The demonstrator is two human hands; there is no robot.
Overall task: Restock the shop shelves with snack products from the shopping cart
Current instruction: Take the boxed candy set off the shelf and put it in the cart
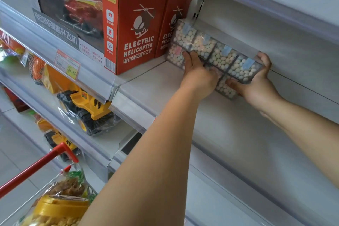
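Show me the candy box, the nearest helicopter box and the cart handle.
candy box [220, 55]: head view, on a clear upper compartment full of pastel candies.
helicopter box [137, 29]: head view, on its red side panel, at the helicopter drawing.
cart handle [33, 167]: head view, midway along the red bar.

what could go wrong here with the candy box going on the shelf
The candy box is tilted, gripped by the left hand and right hand, so it might slip while being set down. Its far end sits right by a red helicopter box and could knock it.
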